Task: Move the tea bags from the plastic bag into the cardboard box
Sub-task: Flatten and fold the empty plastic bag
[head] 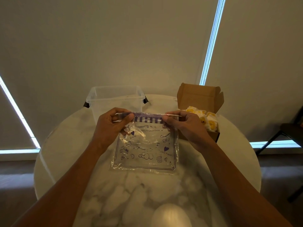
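Note:
A clear plastic bag [145,148] with purple printing lies flat on the round marble table [65,145]; it looks flat, with nothing showing inside. My left hand [109,126] pinches the bag's top strip at its left end. My right hand [185,126] pinches the same strip at its right end. Behind my right hand stands an open cardboard box [200,99], lid flap raised. Several white and yellow tea bags [208,120] fill it.
A clear plastic tub [114,97] with dark handles stands at the table's far edge, left of the box. A dark chair [285,133] sits off the table at the right. Window blinds hang behind.

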Motion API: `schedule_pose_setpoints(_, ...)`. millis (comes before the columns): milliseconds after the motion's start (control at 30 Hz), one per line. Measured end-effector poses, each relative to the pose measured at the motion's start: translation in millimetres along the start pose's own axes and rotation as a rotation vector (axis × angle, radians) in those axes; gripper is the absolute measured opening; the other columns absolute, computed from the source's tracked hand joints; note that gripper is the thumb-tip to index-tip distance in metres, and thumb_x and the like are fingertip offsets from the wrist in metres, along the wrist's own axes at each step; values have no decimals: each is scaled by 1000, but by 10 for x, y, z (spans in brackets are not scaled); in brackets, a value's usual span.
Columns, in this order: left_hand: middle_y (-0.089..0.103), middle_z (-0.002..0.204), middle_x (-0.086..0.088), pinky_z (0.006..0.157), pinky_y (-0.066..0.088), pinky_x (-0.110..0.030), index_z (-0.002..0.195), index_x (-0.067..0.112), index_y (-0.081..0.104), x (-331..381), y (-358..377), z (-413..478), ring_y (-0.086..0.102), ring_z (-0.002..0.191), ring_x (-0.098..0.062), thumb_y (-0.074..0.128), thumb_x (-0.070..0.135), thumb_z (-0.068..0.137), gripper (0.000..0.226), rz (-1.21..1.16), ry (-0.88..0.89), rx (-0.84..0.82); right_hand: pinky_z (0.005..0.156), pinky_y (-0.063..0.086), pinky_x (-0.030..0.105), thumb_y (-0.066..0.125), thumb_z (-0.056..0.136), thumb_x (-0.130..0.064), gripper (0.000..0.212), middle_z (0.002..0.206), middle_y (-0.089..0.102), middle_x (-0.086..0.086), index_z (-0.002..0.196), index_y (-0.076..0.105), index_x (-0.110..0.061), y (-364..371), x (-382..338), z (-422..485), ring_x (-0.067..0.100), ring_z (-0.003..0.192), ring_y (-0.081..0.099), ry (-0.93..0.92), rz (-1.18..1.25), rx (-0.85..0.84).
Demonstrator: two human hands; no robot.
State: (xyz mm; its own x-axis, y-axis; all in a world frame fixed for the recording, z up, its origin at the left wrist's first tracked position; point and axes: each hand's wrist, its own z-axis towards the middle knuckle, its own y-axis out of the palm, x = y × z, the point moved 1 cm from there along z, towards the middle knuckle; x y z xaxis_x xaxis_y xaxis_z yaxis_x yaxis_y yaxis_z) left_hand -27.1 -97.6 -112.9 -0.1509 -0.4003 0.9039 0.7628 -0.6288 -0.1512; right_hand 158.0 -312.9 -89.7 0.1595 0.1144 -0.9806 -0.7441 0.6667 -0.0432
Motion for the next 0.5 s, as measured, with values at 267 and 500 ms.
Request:
schedule_pose_setpoints(267,84,102,-10,61,64,-33,123,14,73,-14,25,-17,69,61,-23,78,39,93,39,-53,-113,-274,68,61,20,80,92,-13,22,97,83,3,113,78,-7,-7,-14,-12,14,89,80,-61,-26,8)
schedule_pose_setpoints(500,85,99,-10,56,61,-30,113,18,84,-16,-26,1,66,57,-23,83,35,90,29,-32,-79,-197,80,65,29,80,91,-18,32,108,82,6,123,75,-12,-37,-28,-15,24,101,79,-8,-11,-116)
